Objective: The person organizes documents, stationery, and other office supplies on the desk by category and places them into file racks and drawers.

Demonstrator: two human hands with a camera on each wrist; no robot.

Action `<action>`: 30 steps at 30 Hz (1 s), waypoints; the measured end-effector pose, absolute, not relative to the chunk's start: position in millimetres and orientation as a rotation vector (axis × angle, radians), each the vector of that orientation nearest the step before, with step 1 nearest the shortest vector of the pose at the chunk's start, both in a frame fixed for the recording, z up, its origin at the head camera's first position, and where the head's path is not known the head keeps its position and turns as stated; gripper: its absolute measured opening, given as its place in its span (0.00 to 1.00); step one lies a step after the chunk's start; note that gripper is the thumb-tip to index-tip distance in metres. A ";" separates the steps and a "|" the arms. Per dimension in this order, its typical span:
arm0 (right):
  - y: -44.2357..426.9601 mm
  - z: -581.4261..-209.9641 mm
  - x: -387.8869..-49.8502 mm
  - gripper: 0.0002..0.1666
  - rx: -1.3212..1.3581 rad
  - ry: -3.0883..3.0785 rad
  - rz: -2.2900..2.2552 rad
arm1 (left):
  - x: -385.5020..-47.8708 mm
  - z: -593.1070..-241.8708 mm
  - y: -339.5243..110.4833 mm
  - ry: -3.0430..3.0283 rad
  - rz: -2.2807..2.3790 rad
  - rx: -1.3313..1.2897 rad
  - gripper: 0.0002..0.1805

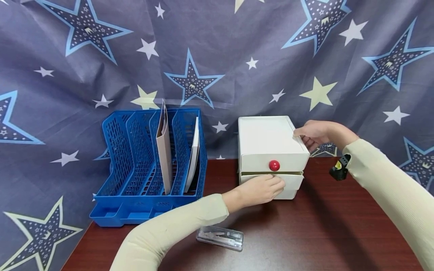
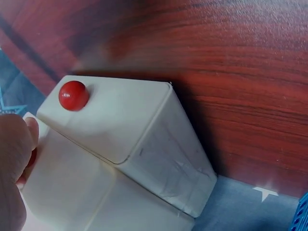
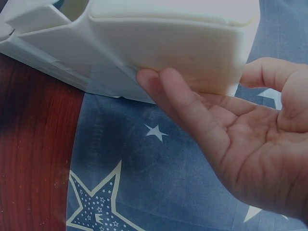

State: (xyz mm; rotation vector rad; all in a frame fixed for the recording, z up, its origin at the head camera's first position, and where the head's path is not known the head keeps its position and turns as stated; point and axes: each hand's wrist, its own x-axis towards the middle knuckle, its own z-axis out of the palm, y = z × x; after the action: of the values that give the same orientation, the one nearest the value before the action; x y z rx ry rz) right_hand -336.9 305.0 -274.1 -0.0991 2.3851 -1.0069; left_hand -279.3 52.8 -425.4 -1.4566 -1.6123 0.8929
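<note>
A white drawer cabinet with red knobs stands on the table. Its top drawer is closed; the drawer below sits slightly pulled out. In front of that drawer is my left hand. The left wrist view shows those fingers pinching a mostly covered red knob; a lower drawer's red knob is free there. My right hand lies against the cabinet's upper right side. In the right wrist view its fingers stretch nearly straight along the white side, with the thumb at the edge.
Left of the cabinet is a blue file rack holding a beige folder and a white book or folder. A clear case of drawing tools lies near my left forearm. Star-patterned cloth hangs behind the table.
</note>
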 end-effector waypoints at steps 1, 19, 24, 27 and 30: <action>304.8 -274.5 -337.1 0.33 -0.101 2.387 -1.004 | -280.1 -425.5 52.9 -1.620 0.902 -1.455 0.21; 305.4 -275.7 -337.2 0.32 -0.087 2.393 -1.001 | -291.6 -432.8 55.1 -1.640 0.826 -1.430 0.19; 304.9 -275.4 -337.5 0.33 -0.091 2.386 -1.003 | -291.5 -435.9 53.9 -1.618 0.805 -1.411 0.20; 305.0 -275.4 -337.9 0.33 -0.092 2.381 -1.008 | -291.5 -436.7 53.9 -1.607 0.811 -1.389 0.20; 305.5 -275.7 -338.4 0.33 -0.091 2.376 -1.009 | -291.3 -437.1 54.2 -1.615 0.807 -1.384 0.21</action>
State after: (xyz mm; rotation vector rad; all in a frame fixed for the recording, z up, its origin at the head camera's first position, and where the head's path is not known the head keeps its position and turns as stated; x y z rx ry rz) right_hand -338.4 305.5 -275.7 -0.0909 2.3762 -1.0088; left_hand -291.3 54.2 -437.1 -1.3842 -1.6154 0.8066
